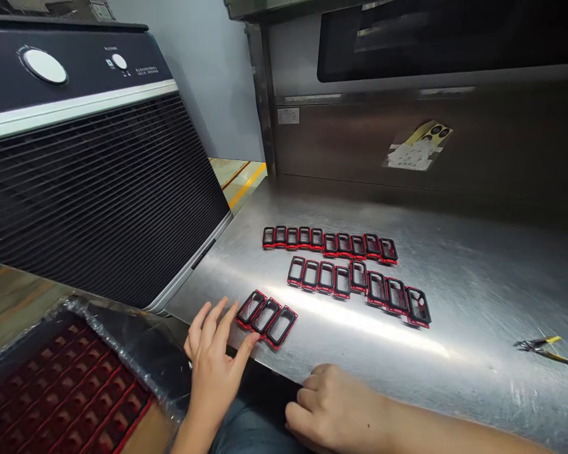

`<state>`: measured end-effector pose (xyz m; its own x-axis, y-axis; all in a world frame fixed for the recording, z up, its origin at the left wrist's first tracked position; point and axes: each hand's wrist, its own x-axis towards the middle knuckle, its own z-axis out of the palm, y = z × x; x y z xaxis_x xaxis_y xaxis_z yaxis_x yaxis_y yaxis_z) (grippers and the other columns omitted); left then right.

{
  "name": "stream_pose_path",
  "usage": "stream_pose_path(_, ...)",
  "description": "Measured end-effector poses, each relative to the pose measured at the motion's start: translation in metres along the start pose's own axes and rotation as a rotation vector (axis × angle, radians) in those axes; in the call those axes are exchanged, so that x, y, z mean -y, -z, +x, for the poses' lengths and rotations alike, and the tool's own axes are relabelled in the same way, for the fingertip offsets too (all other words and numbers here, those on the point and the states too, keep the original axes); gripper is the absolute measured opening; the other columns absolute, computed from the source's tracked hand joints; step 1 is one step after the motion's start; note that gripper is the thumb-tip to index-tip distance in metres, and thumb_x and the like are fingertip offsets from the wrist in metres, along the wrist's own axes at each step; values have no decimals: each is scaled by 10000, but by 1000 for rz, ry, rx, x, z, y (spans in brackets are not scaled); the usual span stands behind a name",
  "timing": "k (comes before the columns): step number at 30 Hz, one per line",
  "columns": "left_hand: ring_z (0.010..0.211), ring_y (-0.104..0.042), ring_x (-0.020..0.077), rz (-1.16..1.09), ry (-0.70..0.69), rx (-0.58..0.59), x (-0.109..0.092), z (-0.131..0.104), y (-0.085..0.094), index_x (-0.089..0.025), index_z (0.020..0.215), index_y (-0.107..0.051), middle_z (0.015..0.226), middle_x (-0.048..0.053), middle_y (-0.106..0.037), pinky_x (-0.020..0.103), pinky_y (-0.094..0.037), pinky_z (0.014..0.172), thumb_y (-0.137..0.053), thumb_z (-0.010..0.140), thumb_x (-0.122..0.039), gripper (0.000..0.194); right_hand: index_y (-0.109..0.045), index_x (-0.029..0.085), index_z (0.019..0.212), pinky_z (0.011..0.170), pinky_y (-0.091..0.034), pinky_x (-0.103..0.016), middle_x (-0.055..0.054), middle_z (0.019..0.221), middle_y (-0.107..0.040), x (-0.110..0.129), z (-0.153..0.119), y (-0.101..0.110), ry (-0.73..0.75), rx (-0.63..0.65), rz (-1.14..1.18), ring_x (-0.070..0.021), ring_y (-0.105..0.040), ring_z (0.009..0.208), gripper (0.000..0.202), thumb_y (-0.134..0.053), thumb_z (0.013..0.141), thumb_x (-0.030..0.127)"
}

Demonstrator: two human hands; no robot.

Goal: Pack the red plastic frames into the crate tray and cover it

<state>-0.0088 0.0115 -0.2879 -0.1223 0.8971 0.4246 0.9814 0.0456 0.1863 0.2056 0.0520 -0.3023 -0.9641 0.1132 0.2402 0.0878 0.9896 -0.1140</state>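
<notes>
Three small black rectangular frames with red edging lie side by side near the table's front left edge. My left hand is beside them with its fingers spread; the index fingertip and thumb are at their near side, and I cannot tell whether they press on them. Behind are two longer rows of similar frames, the middle row and the far row. My right hand rests at the front edge, fingers curled into a loose fist; nothing shows in it, though its palm is hidden.
Yellow-handled pliers lie on the right of the metal table. At lower left, a plastic-lined box holds many red-edged parts. A large black slatted appliance stands left of the table. A metal panel rises behind.
</notes>
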Motion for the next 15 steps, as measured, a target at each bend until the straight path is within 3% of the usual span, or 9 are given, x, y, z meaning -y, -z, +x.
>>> stream_pose_path(5, 1293, -403, 372, 27, -50, -20, -18, 11, 7, -235, 1168, -621, 1348, 151, -553, 546, -401, 940, -563, 880, -395, 335, -483, 187, 712, 470, -137, -330, 44, 523, -571, 0, 0, 1, -4, -2, 4, -108, -494, 441, 174, -589, 845, 227)
stream_pose_path(10, 1266, -427, 438, 111, -21, 34, -34, 25, 7, -167, 1010, -700, 1301, 215, -582, 613, -426, 901, -606, 814, -460, 365, -494, 184, 728, 469, -149, -327, 41, 535, -581, 0, 1, 2, 0, 23, 16, -111, -505, 456, 162, -588, 854, 221)
stream_pose_path(15, 1245, -482, 423, 123, 31, 102, -43, 38, 8, -166, 921, -718, 1222, 195, -649, 590, -453, 925, -654, 762, -490, 366, -502, 189, 753, 466, -168, -326, 38, 554, -591, -1, 1, 4, 6, 41, 36, -116, -514, 468, 118, -585, 830, 221)
